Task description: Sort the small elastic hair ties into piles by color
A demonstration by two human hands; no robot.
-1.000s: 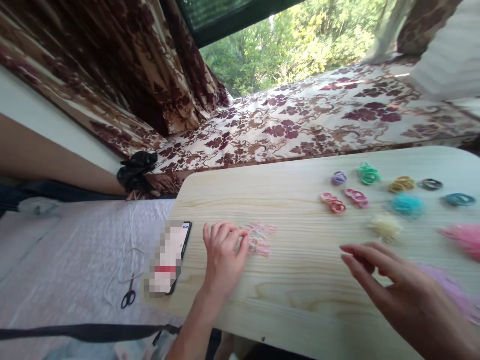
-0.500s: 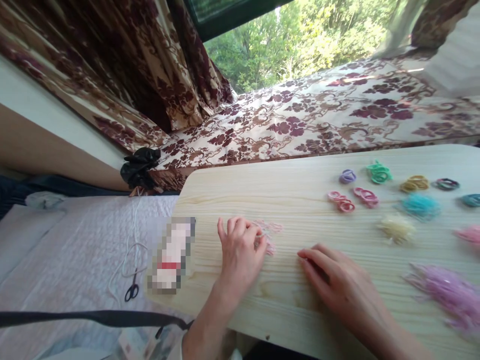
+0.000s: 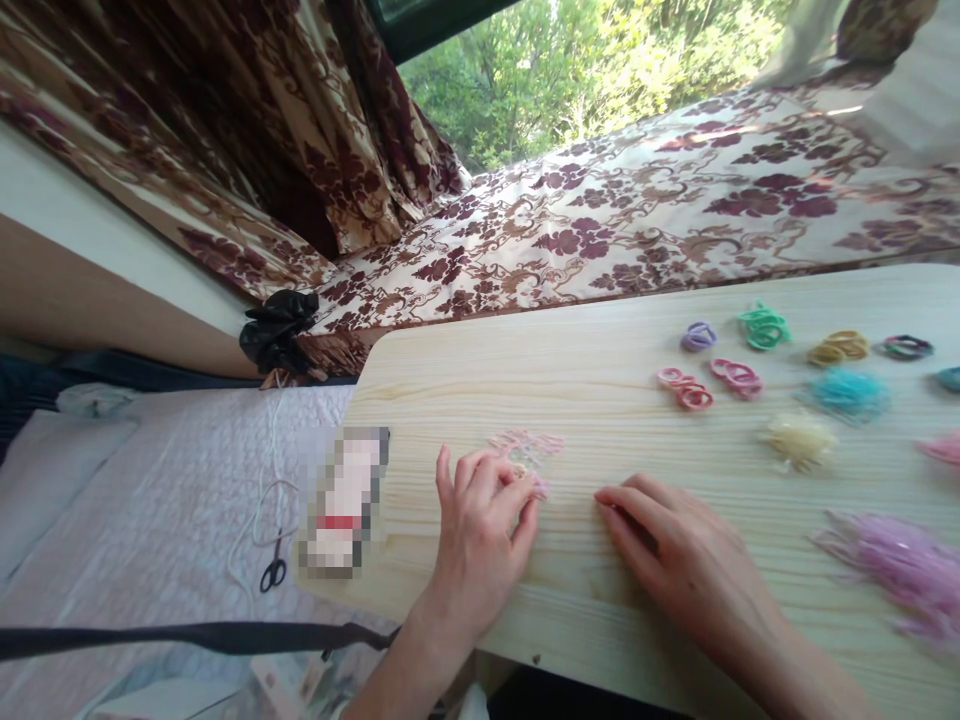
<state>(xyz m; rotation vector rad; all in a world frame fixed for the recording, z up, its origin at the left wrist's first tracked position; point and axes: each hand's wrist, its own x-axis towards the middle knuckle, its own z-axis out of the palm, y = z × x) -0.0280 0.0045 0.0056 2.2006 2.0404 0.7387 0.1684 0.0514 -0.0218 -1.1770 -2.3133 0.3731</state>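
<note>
A loose little heap of small pink and pale elastic bands [image 3: 536, 443] lies on the wooden table. Over its near side is my left hand [image 3: 480, 525], thumb and index finger pinched together at a pink elastic band [image 3: 541, 490]; the other fingers are raised and curved, hiding part of the heap. To the right, my right hand [image 3: 679, 545] rests low on the tabletop. Its thumb and fingertips are pressed together, and whatever may be between them is too small to make out.
Coloured hair ties, among them green [image 3: 765, 328], purple [image 3: 699, 336] and pink [image 3: 736, 378] ones, lie at the right. Nearer are turquoise [image 3: 847, 393], cream [image 3: 799, 441] and lilac [image 3: 904, 575] band piles. A blurred-out object [image 3: 346, 500] is at the table's left edge; scissors [image 3: 274, 573] lie beyond.
My left hand has shifted slightly down, its thumb and index finger closing at the heap's near edge, so more of the heap shows. My right hand keeps nearly the same pose.
</note>
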